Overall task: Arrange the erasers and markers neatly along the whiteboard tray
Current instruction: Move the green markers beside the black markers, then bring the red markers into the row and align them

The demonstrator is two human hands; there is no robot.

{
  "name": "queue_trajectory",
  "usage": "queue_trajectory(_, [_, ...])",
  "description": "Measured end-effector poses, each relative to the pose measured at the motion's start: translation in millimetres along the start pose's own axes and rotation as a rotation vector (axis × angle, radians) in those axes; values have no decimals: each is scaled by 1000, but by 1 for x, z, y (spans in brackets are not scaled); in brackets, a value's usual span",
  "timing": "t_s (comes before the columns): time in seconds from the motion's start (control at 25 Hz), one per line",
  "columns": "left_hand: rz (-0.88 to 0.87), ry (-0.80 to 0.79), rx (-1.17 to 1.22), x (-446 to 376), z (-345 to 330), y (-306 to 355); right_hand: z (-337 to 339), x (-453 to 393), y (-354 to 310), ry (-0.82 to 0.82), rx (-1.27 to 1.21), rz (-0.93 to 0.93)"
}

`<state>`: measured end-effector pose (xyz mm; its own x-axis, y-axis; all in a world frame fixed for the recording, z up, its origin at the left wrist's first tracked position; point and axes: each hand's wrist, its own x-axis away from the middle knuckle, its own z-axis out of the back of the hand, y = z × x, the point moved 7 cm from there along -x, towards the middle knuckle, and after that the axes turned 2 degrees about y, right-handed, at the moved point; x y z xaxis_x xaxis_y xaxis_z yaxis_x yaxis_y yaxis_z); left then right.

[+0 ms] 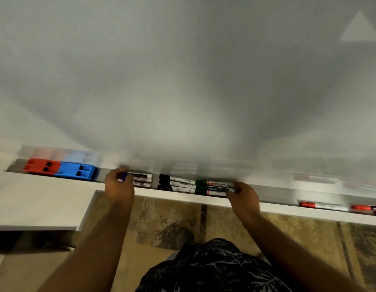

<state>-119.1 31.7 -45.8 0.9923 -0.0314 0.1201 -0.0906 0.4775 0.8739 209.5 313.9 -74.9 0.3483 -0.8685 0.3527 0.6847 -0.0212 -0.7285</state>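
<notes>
The main risk is at the two ends of the marker row: the left hand [119, 187] and right hand [244, 196] press in from opposite sides, and too hard a squeeze would likely make the stacked markers buckle upward or roll over the front lip of the tray [273, 194] to the floor [161, 218] below. The left fingers [117, 172] are curled around the capped ends of the blue markers [140, 180], one blue cap showing between them, so the hold looks partly closed. The right fingers [232, 192] are bent against the ends of the green markers [214, 187]; whether they pinch or only push, I cannot tell. The tray holds, from the left, a red eraser [41, 167] touching a blue eraser [77, 171], a gap, then the blue markers, the black markers [176, 184] and the green ones in close groups. Well apart to the right lie the red markers [321, 205], loose and unsorted, which a careless sweep of the forearm could knock out
</notes>
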Motion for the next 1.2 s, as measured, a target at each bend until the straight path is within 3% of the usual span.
queue_trajectory(0.08, [84,50,-39,-29,17,-9,-3,3,-2,29,3,-11])
queue_trajectory(0.24, [160,-96,-201,-66,21,-31,-6,3,1,64,-21,-64])
queue_trajectory(0.44, [-14,-176,-355,-54,8,-22,-4,3,3,88,-33,-96])
queue_trajectory(0.64, [-62,-275,-315,-23,-9,-5,-6,3,0,71,-44,-87])
queue_trajectory(0.76, [-51,-144,-258,-21,3,3,-4,4,-1,54,-46,-73])
queue_trajectory(0.88, [-301,-93,-310,-11,-3,16,20,5,2,70,-16,-1])
queue_trajectory(1.04, [-688,-494,-303,71,-79,50,96,-5,31,186,156,127])
queue_trajectory(1.2, [-717,-783,-238,171,-158,80,175,-18,70,238,608,223])
